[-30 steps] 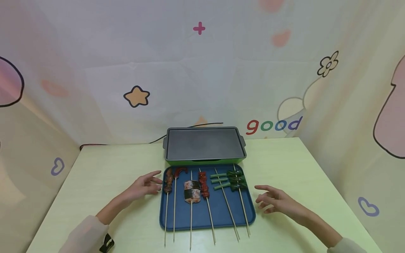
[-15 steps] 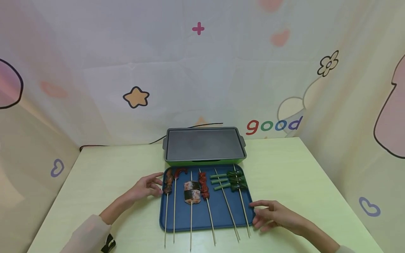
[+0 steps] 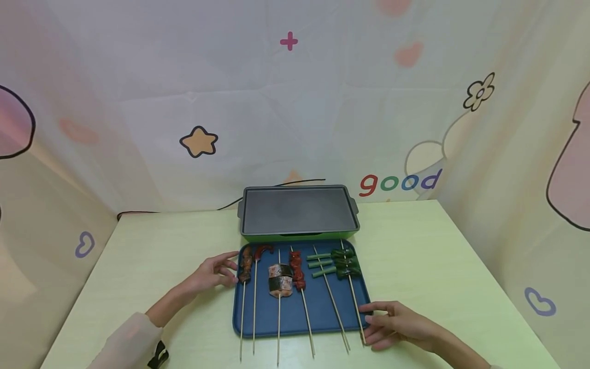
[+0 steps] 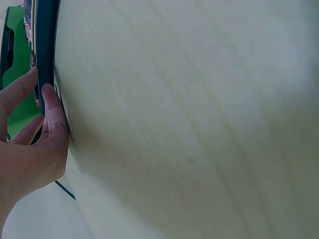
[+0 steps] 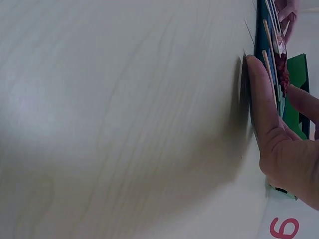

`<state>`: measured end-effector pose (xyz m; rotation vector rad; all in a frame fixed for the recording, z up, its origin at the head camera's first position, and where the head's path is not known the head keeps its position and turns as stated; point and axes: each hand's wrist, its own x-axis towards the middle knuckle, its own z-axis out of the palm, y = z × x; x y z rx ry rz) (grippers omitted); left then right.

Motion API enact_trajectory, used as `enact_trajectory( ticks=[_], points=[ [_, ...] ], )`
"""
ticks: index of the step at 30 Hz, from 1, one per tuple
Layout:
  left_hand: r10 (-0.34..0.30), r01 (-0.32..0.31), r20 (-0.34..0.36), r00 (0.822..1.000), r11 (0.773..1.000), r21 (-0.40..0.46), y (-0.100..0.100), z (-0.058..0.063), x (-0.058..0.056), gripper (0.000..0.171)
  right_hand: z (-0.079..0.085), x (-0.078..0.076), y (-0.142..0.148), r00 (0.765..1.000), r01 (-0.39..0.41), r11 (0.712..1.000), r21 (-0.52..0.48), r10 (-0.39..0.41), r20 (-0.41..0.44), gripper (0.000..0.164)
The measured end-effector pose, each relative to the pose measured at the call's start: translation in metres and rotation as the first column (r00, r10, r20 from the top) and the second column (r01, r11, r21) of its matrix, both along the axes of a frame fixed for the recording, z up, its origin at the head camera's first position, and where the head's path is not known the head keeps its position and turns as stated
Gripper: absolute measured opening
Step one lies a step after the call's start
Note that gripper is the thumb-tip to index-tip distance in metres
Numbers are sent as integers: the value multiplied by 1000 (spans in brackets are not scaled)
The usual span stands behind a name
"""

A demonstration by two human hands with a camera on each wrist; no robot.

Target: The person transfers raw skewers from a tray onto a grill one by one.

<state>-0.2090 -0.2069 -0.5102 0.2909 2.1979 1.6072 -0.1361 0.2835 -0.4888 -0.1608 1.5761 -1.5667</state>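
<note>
A blue tray (image 3: 318, 318) holds several skewers, their stick ends jutting over its near edge. From the left these are a brown meat skewer (image 3: 246, 266), a curled red piece (image 3: 261, 251), a pale roll with dark bands (image 3: 280, 281), a red meat skewer (image 3: 297, 269), and green vegetables (image 3: 346, 264) across two sticks. My left hand (image 3: 214, 272) has its fingertips at the tray's left rim; the left wrist view shows the thumb and fingers about that rim. At the tray's near right corner, my right hand (image 3: 396, 328) has its fingers extended beside the green skewer's stick end.
Behind the tray, close to its far edge, stands a grill with a grey flat plate (image 3: 299, 210) and a green base (image 3: 258, 238). A black cable (image 3: 299, 181) runs behind it. A printed curtain (image 3: 295, 113) surrounds the pale wooden table (image 3: 166, 246).
My right hand has moved down and left from beside the tray to its near right corner. My left hand has moved slightly right to the left rim. The tray and skewers stay in place.
</note>
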Motion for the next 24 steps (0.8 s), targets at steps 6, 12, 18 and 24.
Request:
enact_trajectory(
  ticks=[6, 12, 18, 24],
  points=[
    [5, -5, 2, 1000, 1000, -7, 1, 3, 1, 75, 0, 3, -2, 999, 3, 999, -52, 0, 55, 60],
    [6, -6, 2, 1000, 1000, -11, 2, 5, 2, 75, -1, 4, -2, 999, 5, 1000, -23, -5, 37, 59],
    [2, -2, 5, 1000, 1000, -5, 1, 4, 1, 75, 0, 4, -3, 1000, -5, 999, -42, 6, 17, 65],
    [7, -6, 9, 1000, 1000, -17, 1, 3, 1, 75, 0, 4, -2, 1000, -9, 999, -34, 8, -18, 68]
  ],
)
